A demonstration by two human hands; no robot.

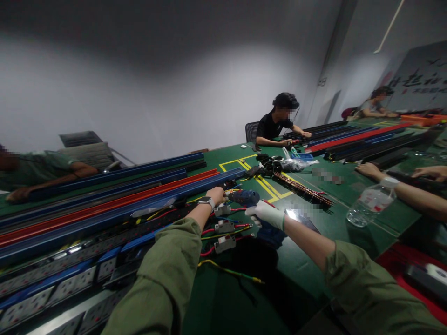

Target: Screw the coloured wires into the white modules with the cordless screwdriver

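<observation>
My right hand [265,215], in a white glove, is wrapped round a blue cordless drill [246,197]. The drill lies level, its chuck pointing left at my left hand [216,195]. That hand is bare, with a watch on the wrist, and its fingers are closed just ahead of the drill's tip. What they pinch is too small to make out. Just below sit several grey switch modules [225,226] with red, blue and yellow-green wires. A loose yellow-green wire [230,270] lies nearer to me.
Long blue and red rails [195,179] and socket strips [70,286] fill the left. Beyond the drill lie a bundle of copper strips [302,188] and a plastic bag [296,164]. A water bottle [372,204] stands right, near another person's hands. More people sit around the table.
</observation>
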